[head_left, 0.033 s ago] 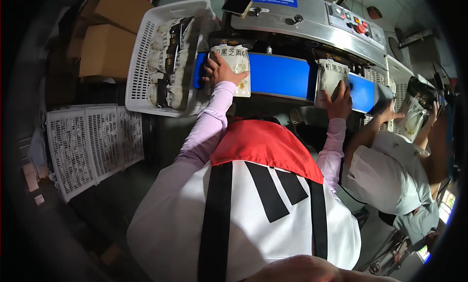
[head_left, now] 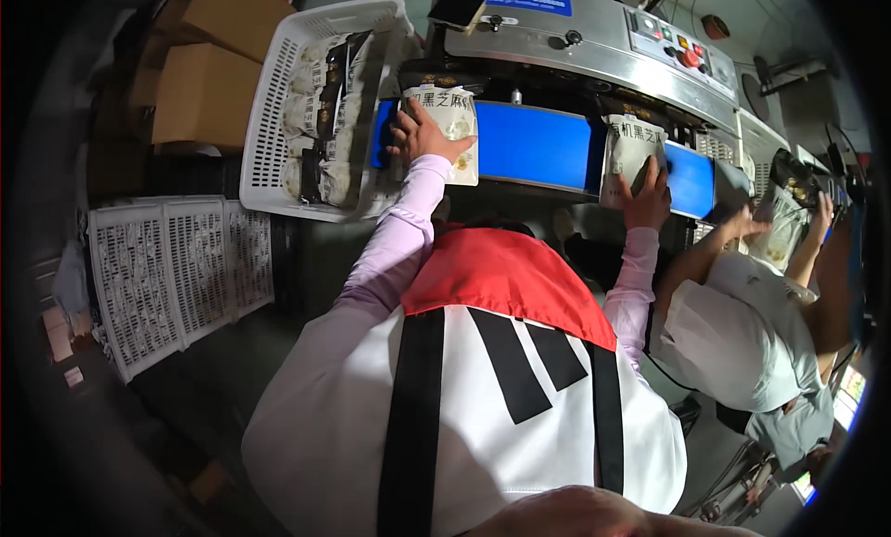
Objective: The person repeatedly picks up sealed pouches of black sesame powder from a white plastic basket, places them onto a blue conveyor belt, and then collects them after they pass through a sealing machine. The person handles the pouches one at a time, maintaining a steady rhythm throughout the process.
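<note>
My left hand (head_left: 424, 135) rests with spread fingers across the front of a black and white pouch (head_left: 455, 124) on the blue conveyor belt (head_left: 534, 147). Its thumb reaches toward the pouch's right edge. Farther right, my right hand (head_left: 647, 198) lies against the lower part of a second such pouch (head_left: 626, 152), fingers stretched upward over its front. Both pouches stand with their dark tops toward the metal sealing machine (head_left: 557, 26). Whether any fingertips reach behind the pouches is hidden.
Left of the belt, a white crate (head_left: 257, 138) holds several similar pouches. Cardboard boxes (head_left: 204, 96) and white slatted crates (head_left: 176, 277) stand farther left. At right, a co-worker (head_left: 733, 323) handles another pouch (head_left: 778, 231). Knobs and buttons (head_left: 689, 59) sit on the machine.
My hands and the two pouches stay almost where they were. At the right, the co-worker's hands and pouch have shifted slightly.
</note>
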The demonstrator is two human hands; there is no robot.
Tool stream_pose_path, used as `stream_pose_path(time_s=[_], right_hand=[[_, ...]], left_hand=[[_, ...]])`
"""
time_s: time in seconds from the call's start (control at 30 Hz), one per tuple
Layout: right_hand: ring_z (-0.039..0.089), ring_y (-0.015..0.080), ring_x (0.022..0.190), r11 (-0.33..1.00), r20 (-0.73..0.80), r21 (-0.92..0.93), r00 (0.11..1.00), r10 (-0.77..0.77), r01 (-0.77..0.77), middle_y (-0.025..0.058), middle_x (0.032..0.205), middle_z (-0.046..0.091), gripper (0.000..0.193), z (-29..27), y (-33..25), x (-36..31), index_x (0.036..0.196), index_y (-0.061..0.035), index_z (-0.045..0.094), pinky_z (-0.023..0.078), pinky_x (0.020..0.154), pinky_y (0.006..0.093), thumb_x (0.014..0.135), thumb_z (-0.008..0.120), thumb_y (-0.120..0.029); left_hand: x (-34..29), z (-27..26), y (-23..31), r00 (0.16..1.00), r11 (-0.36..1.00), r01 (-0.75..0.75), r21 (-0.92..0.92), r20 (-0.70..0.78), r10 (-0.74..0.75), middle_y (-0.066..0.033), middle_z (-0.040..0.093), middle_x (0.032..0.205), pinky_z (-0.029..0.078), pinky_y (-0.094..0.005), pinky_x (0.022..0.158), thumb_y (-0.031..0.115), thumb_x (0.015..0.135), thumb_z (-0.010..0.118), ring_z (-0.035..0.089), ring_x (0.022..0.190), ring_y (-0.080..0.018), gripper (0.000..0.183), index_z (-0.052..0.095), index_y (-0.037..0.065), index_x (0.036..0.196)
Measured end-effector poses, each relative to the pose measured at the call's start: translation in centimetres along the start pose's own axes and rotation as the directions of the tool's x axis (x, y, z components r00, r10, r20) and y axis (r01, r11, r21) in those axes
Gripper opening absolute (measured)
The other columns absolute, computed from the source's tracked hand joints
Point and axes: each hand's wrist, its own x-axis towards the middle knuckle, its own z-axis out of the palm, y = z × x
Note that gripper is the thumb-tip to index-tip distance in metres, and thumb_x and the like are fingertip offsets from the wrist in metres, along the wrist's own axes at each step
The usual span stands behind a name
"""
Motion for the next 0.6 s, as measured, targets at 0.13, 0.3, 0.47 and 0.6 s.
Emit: stream_pose_path(time_s=[0.13,0.3,0.47,0.6], right_hand=[[0.041,0.0433,0.124,0.998,0.062,-0.016,0.996,0.060,-0.060,0.0118,0.148,0.032,0.079,-0.4,-0.5,-0.3,0.145,-0.0281,0.030,0.036,0.100,0.0555,0.079,0.062,-0.058],[0.040,0.0436,0.125,1.000,0.013,-0.016,1.000,0.025,-0.024,0.0137,0.148,0.032,0.079,0.1,-1.0,-0.9,0.146,-0.0266,0.029,0.035,0.100,0.0556,0.080,0.061,-0.058],[0.041,0.0427,0.125,0.999,-0.008,-0.039,1.000,0.000,0.000,0.0182,0.146,0.034,0.075,0.1,-1.9,-1.7,0.146,-0.0247,0.029,0.037,0.099,0.0546,0.084,0.058,-0.055],[0.039,0.0402,0.127,1.000,-0.006,-0.015,1.000,0.016,-0.016,0.0151,0.147,0.033,0.077,-0.3,-3.8,-2.1,0.146,-0.0260,0.028,0.034,0.101,0.0539,0.083,0.058,-0.057]], left_hand=[[-0.3,0.0,0.1,0.999,1.000,-0.016,-0.004,-0.045,0.016,-0.0217,0.023,0.149,0.025,-0.0639,0.105,0.056,0.051,0.085,0.030,0.132,-0.0446,0.132,0.008,0.013,0.149],[0.0,-1.3,-0.6,0.999,0.999,-0.029,-0.021,-0.027,0.029,-0.0208,0.030,0.144,0.028,-0.0630,0.104,0.050,0.053,0.086,0.036,0.128,-0.0419,0.128,0.010,0.011,0.149],[1.3,-2.0,-1.7,0.998,0.995,-0.064,-0.071,0.006,0.065,-0.0212,0.037,0.136,0.035,-0.0530,0.102,0.042,0.053,0.086,0.042,0.123,-0.0412,0.123,0.015,0.009,0.147],[2.4,-3.5,-3.3,0.995,0.985,-0.100,-0.143,-0.002,0.100,-0.0234,0.041,0.130,0.039,-0.0482,0.098,0.037,0.054,0.086,0.046,0.116,-0.0423,0.118,0.019,0.008,0.146]])
